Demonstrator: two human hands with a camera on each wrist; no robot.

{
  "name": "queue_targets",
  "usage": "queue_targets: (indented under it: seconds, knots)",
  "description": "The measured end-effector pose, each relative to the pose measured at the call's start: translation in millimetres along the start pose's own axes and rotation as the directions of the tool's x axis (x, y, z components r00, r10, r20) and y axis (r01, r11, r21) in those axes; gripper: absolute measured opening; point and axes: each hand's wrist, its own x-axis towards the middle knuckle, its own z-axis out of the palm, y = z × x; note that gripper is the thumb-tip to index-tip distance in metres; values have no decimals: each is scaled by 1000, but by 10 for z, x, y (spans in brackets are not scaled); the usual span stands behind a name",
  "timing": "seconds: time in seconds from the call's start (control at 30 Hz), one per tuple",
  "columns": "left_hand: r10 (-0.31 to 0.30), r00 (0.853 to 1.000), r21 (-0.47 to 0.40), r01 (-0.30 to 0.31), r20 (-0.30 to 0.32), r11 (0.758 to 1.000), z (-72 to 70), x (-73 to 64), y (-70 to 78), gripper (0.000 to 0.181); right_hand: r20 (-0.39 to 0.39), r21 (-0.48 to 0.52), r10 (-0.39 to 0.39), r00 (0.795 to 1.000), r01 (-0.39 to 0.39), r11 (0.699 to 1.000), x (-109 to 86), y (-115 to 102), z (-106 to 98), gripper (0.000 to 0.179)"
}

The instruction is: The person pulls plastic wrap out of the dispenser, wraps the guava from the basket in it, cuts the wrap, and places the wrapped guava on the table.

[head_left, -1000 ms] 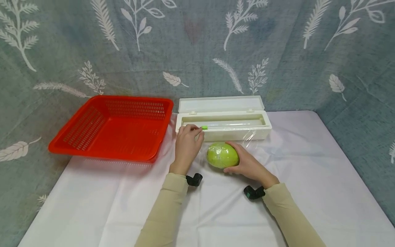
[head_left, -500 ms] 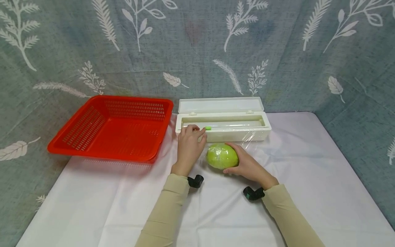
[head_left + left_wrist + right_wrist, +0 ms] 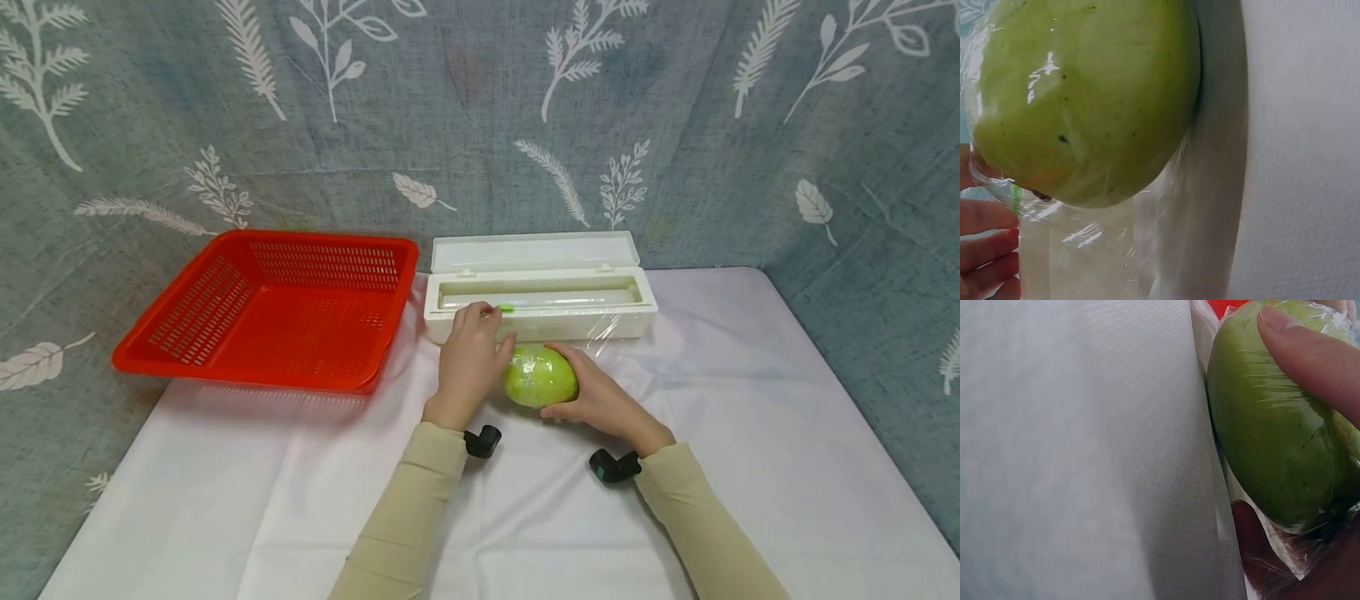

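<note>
Fruit (image 3: pixel 538 379), green and smooth, rests on the white-covered tabletop (image 3: pixel 750 433) within the grip of the right hand (image 3: pixel 600 396): thumb on the near side, fingers round the far side. Film (image 3: pixel 1085 236) lies over its skin, smooth in places, creased by the right thumb, bunched loosely toward that palm. Estimated handling: fairly heavy for its size, firm, little give; skin may bruise under a hard fingertip. Clear wrap probably slick over the curve, so fruit could roll. Best hold, in my judgement: broad span across the fat middle, as the right hand has it. Film itself: feather-light, limp, apt to cling and tear; better handled by its edge. Left hand (image 3: pixel 471 358) is to the left of the fruit, thumb apart from the fingers and near the fruit's wrapped side, fingertips at a green slider (image 3: pixel 506 307) on the front edge of the box; whether they press it or merely rest there, cannot tell. Box (image 3: pixel 570 327), white and long, stands just beyond both hands, lid (image 3: pixel 532 252) tipped back on the far side. Inside: a pale roll (image 3: pixel 570 298), lying lengthwise; film hangs over the front wall toward the right hand. Basket (image 3: pixel 311 325), red, to the left of the left hand and well apart from it; slotted walls and red floor visible.
</note>
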Motion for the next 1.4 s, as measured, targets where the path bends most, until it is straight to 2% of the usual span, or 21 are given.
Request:
queue_targets:
  seconds: [0.27,0.37,0.43,0.53,0.63,0.73,0.87,1.0,1.1,1.17,1.27,1.4]
  knots:
    - [6,1000,-7,-6,-19,1000,24,3,3,36,-3,0,-8,1000,8,1000,8,19,6,92]
    - [-12,1000,-48,12,-12,999,14,6,6,32,-6,2,-6,1000,6,1000,7,23,12,93]
    - [-41,999,-86,42,13,995,-1,9,18,34,-6,1,-6,1000,6,1000,4,21,13,93]
    - [-95,991,-115,105,89,988,-21,17,53,50,-5,-1,-13,1000,13,1000,2,11,12,92]
    - [-122,977,-79,138,174,987,-34,19,99,66,-6,-4,-28,1000,28,1000,0,7,4,92]
    - [-109,972,-32,119,208,992,-17,10,127,75,-10,-5,-31,999,31,1000,-7,10,-1,93]
    - [-69,981,17,67,184,998,46,-17,127,74,-9,-2,-17,1000,17,1000,-9,20,4,93]
    - [-32,994,65,26,104,998,97,-48,116,68,-5,-3,-20,1000,20,1000,4,27,14,93]
    - [-11,999,71,8,45,997,120,-61,108,62,-5,-6,-20,1000,20,1000,11,22,12,93]
    - [-6,1000,54,4,28,999,129,-64,104,58,-5,-9,-16,1000,16,1000,11,11,7,93]
    - [-16,999,17,15,38,1000,135,-64,103,55,-2,-12,-9,1000,9,1000,9,-4,2,93]
    - [-37,996,-30,39,86,999,129,-55,121,52,-2,-17,-13,1000,13,1000,6,-10,1,93]
